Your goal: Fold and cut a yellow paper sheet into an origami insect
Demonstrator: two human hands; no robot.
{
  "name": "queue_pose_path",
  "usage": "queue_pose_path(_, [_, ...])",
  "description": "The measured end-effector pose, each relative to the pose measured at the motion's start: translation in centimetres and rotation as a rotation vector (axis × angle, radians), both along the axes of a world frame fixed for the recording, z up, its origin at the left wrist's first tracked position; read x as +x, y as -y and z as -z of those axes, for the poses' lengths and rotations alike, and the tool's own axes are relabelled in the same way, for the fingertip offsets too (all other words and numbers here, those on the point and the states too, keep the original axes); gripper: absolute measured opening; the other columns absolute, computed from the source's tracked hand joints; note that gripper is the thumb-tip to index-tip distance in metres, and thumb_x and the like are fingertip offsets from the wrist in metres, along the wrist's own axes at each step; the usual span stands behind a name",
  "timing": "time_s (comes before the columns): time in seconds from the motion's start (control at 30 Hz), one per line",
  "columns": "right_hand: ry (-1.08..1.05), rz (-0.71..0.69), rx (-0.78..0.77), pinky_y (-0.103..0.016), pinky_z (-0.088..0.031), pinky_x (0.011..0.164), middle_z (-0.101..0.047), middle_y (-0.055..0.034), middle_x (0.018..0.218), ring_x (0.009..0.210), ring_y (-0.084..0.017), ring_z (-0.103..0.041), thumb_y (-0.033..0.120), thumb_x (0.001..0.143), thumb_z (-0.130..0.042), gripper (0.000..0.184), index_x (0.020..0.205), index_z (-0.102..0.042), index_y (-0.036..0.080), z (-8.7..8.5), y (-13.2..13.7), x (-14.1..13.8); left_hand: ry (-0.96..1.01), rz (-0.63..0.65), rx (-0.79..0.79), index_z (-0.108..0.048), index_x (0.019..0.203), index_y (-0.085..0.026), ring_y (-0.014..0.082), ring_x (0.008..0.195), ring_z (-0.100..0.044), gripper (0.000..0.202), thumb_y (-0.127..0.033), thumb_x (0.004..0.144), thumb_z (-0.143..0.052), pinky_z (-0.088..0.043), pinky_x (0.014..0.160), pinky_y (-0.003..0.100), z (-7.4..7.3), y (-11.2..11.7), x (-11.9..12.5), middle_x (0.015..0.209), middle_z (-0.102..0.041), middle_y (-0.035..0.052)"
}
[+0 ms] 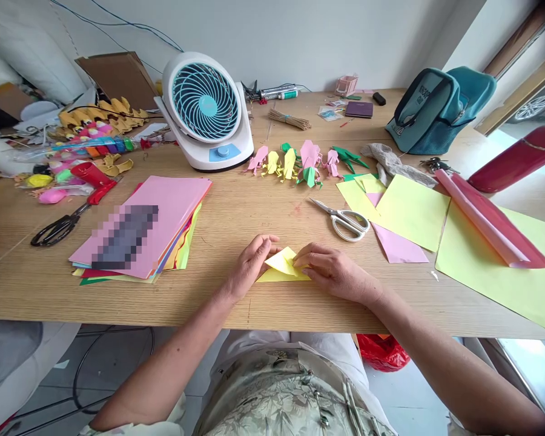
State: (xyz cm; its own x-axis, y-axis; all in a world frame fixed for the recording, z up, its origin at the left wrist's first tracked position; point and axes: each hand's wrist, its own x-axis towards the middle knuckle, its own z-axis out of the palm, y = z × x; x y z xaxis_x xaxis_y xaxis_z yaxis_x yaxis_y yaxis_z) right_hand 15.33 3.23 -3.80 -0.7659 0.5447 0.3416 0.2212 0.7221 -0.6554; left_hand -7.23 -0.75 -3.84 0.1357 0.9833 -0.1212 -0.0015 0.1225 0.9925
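A partly folded sheet of yellow paper (281,264) lies on the wooden table in front of me, with one flap raised. My left hand (253,261) is closed on its left edge, thumb uppermost and some fingers hidden behind the paper. At the right side, the bent fingers of my right hand (331,269) pinch the raised flap. White-handled scissors (345,223) rest just beyond my right hand, blades slightly apart. Farther back stand several folded paper figures (309,158) in pink, yellow and green.
Left of my hands is a stack of coloured paper (172,200). A fan (206,109) stands behind it, black scissors (63,227) beside it. To the right lie yellow sheets (413,212), a rolled red sheet (495,221), a red bottle (513,158) and a teal bag (436,112).
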Motion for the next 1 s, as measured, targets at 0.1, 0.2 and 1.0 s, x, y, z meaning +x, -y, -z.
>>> queue_pose_path(0.1, [0.02,-0.014,0.018,-0.033,-0.053,0.084,-0.064,-0.0104,0.105,0.094,-0.018,-0.064,0.007,0.091,-0.05,0.024,0.1,-0.069,0.018,0.2,-0.1,-0.1,-0.185,-0.011,0.105,-0.055,0.113,-0.018,0.0211,0.103,-0.065,0.04,-0.048,0.088,-0.062,-0.053,0.086,0.033,0.3,0.0,-0.3,0.111,-0.066,0.0096])
queue_pose_path(0.2, [0.035,-0.014,0.039,-0.032,-0.053,0.082,-0.064,-0.0104,0.106,0.093,-0.018,-0.064,0.006,0.091,-0.049,0.024,0.099,-0.069,0.018,0.3,-0.1,-0.2,-0.359,-0.038,0.219,-0.059,0.107,-0.019,0.0204,0.106,-0.064,0.024,-0.036,0.091,-0.06,-0.054,0.086,0.032,0.3,0.4,-0.7,0.111,-0.067,0.0087])
queue_pose_path(1.0, [0.554,-0.283,0.454,-0.035,-0.047,0.077,-0.063,-0.0124,0.112,0.09,-0.021,-0.061,0.007,0.092,-0.047,0.042,0.131,-0.056,0.019,-3.0,-2.7,-3.0,-1.157,0.214,0.821,-0.061,0.105,-0.016,0.0221,0.097,-0.058,0.019,-0.016,0.098,-0.043,-0.051,0.088,0.038,1.0,3.6,-0.4,0.098,-0.063,0.0079])
